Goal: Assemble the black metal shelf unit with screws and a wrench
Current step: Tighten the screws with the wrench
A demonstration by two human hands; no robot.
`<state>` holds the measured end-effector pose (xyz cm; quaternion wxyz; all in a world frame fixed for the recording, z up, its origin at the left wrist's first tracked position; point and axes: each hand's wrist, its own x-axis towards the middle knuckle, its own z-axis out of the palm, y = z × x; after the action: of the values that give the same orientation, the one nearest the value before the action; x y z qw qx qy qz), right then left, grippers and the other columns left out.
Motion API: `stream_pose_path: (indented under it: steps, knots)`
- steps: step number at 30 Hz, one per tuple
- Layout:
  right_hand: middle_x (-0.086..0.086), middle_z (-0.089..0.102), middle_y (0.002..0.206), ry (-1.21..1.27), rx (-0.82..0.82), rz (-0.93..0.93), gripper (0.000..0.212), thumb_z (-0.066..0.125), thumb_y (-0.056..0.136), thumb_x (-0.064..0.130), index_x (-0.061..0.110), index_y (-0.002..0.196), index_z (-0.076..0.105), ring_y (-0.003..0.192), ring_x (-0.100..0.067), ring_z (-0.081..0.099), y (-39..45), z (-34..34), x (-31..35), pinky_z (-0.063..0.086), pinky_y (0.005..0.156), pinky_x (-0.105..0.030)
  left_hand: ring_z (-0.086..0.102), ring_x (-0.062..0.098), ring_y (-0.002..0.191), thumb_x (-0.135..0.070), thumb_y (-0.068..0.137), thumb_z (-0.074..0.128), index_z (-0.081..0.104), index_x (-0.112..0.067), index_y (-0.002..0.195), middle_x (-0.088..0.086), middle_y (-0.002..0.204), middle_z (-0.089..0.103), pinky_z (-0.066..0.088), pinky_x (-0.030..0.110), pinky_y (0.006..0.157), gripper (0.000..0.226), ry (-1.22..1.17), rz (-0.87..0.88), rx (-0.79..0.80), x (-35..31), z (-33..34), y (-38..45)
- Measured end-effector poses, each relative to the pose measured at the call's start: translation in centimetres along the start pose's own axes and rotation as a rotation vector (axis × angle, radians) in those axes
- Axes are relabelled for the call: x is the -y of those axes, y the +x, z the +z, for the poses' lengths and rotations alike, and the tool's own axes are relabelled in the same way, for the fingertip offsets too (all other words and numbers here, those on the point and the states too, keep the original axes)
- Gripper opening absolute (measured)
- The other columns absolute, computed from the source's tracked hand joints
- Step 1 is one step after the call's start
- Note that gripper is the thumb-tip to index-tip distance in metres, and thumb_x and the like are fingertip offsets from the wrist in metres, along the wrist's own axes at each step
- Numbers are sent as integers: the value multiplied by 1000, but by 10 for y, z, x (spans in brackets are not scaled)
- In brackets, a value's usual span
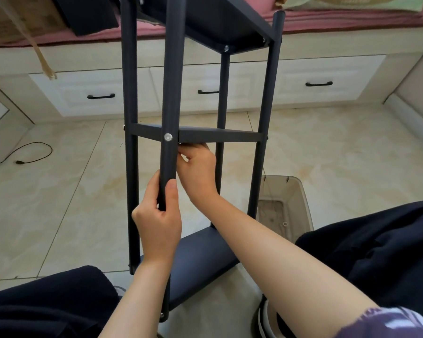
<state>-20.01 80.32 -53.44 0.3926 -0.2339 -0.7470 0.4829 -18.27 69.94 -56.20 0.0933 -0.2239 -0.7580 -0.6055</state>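
Now left hand grips post, right hand pinching under shelf; bin nearby.

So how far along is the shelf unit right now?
Mostly built: four posts stand with three shelves between them, and a screw sits in the near post at the middle shelf. In hand: the left hand grips that post while the right hand reaches under the middle shelf beside that joint; what it holds is hidden. Left: probably tightening there. No wrench is visible.
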Motion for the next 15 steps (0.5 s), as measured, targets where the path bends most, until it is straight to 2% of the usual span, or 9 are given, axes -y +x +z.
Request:
stream_pose_path:
  steps: [3, 5, 7, 10, 12, 15]
  knots:
    - [-7, 75, 94, 3, -27, -14, 17, 66, 92, 14, 3, 88, 78, 101, -24, 62, 1, 7, -1, 51, 92, -38, 51, 20, 54, -46, 99, 44, 66, -9, 120, -9, 66, 55, 45, 34, 48, 47, 26, 24, -11, 5, -2, 4]
    - [-7, 75, 93, 3, -33, -9, 17, 65, 93, 15, 3, 90, 77, 98, -24, 63, 1, 9, -2, 50, 89, -37, 52, 16, 57, -43, 100, 46, 67, -10, 119, -10, 66, 55, 44, 25, 51, 43, 49, 38, -19, 8, -4, 7]
    - [-7, 72, 89, 25, 1, 36, 17, 64, 94, 15, 3, 91, 77, 88, -20, 61, 0, 8, -3, 49, 83, -32, 51, 15, 58, -40, 100, 48, 67, -13, 116, -7, 65, 54, 39, 16, 53, 36, 67, 38, -31, 9, -6, 9]
    - [-3, 64, 80, 19, 106, 127, 18, 61, 95, 14, 4, 91, 76, 74, -16, 56, -1, 0, -3, 41, 72, -23, 51, 18, 61, -37, 100, 51, 66, -25, 114, -2, 67, 54, 38, 12, 55, 23, 78, 41, -34, 9, -7, 11]
    - [-5, 69, 90, 1, 177, 189, 21, 56, 97, 13, 6, 99, 76, 83, -16, 60, -3, -7, -2, 40, 75, -21, 51, 17, 62, -36, 100, 53, 63, -33, 116, -3, 70, 56, 39, 11, 55, 20, 74, 59, -33, 9, -8, 12]
    - [-7, 70, 111, 9, 275, 249, 26, 50, 100, 12, 5, 109, 74, 103, -18, 60, -6, -21, 1, 42, 87, -22, 52, 15, 62, -36, 100, 53, 67, -18, 116, -7, 66, 55, 39, 10, 56, 27, 83, 66, -48, 12, -11, 13]
